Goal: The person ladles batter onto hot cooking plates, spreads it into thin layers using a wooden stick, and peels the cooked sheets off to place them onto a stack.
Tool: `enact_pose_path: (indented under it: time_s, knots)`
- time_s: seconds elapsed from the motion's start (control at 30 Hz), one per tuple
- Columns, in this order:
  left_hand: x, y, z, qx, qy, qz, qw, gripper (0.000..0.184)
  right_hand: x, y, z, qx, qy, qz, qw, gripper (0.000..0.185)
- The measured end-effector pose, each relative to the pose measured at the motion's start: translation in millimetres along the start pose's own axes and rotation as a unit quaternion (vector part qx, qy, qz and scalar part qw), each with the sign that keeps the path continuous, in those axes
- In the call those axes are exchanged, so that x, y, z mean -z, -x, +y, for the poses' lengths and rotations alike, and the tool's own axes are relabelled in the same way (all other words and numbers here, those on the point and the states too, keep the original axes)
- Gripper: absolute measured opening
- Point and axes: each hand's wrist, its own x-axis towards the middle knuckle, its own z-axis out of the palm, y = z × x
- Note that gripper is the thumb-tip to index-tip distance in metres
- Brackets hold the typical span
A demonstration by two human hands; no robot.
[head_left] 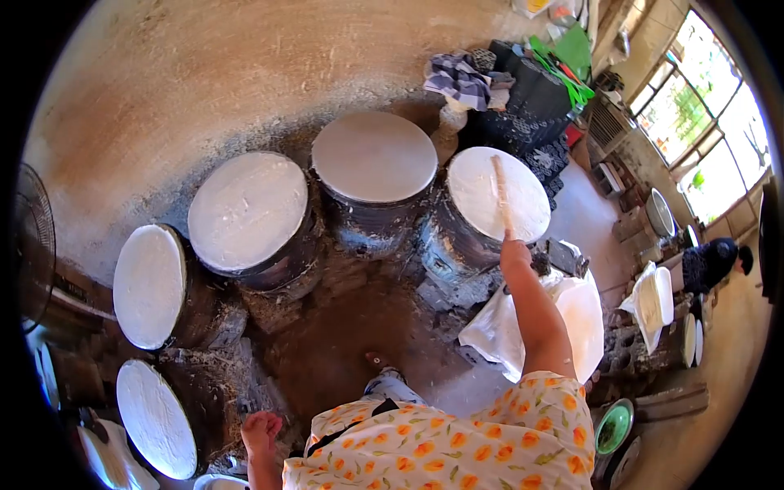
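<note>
My right hand point(514, 251) is closed around the near end of a flat wooden stick point(501, 192). The stick lies across the white top of a round drum point(469, 181), reaching toward its far side; whether it touches the white surface I cannot tell. Down at the lower left, my left hand point(260, 433) hangs with its fingers curled in, and I see nothing in it. The nearest thing to it is a drum with a white top point(155, 416). Beside the stick's drum stands another dark drum with a smooth greyish-white top point(376, 157).
More white-topped drums point(247, 211) point(149, 286) curve round to my left. White sheeting point(498, 331) covers something by my right arm. Dark stacked blocks point(523, 90) and a checked cloth point(456, 77) are behind. A green basin point(614, 426) and another person point(709, 263) are at right.
</note>
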Motion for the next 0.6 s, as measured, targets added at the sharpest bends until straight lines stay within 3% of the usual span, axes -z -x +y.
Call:
enact_pose_path:
  time_s: [0.13,0.2,0.27,0.33,0.37,0.4,0.43,0.47,0.5,0.53,0.6]
  knots:
    - [36.6,31.5,-27.4,-0.042,0.076,0.026,0.996,0.012,-15.4,-12.3,0.6,0.013,-0.003,-0.041,0.999,0.058]
    - [37.3,55.1,-42.2,0.030,0.068,0.067,0.995,0.012,-11.2,27.6,-10.4,0.033,-0.043,0.012,0.998,0.065]
    - [48.5,69.8,-75.1,0.030,0.091,0.102,0.990,0.012,-2.9,60.5,-17.9,0.098,-0.039,0.018,0.994,0.074]
    - [48.3,98.2,-87.4,0.001,0.072,0.154,0.985,0.012,-33.6,64.5,-5.9,0.215,-0.177,0.104,0.955,0.071]
    - [66.6,99.1,-128.9,-0.100,0.026,0.140,0.985,0.010,-33.2,77.5,-9.8,0.233,-0.254,0.112,0.932,0.065]
    - [75.7,106.6,-151.0,-0.054,0.103,0.175,0.978,0.008,-56.9,59.5,-8.8,0.223,-0.351,0.089,0.905,0.060]
    - [83.9,113.7,-171.8,-0.015,0.182,0.215,0.959,0.006,-66.6,54.3,-13.6,0.255,-0.343,0.142,0.893,0.059]
    - [83.4,119.6,-169.4,0.154,0.390,0.263,0.869,0.004,-89.9,32.8,-19.6,0.303,-0.282,0.270,0.869,0.064]
    - [100.0,113.0,-211.8,0.175,0.540,0.260,0.781,0.009,-79.1,47.4,-41.2,0.298,-0.316,0.265,0.861,0.064]
    - [108.4,114.6,-228.1,0.166,0.561,0.270,0.765,0.009,-50.1,78.2,-70.5,0.278,-0.328,0.236,0.871,0.066]
    - [113.2,119.1,-245.3,0.127,0.593,0.348,0.715,0.016,-48.9,60.5,-108.3,0.396,-0.318,0.273,0.817,0.068]
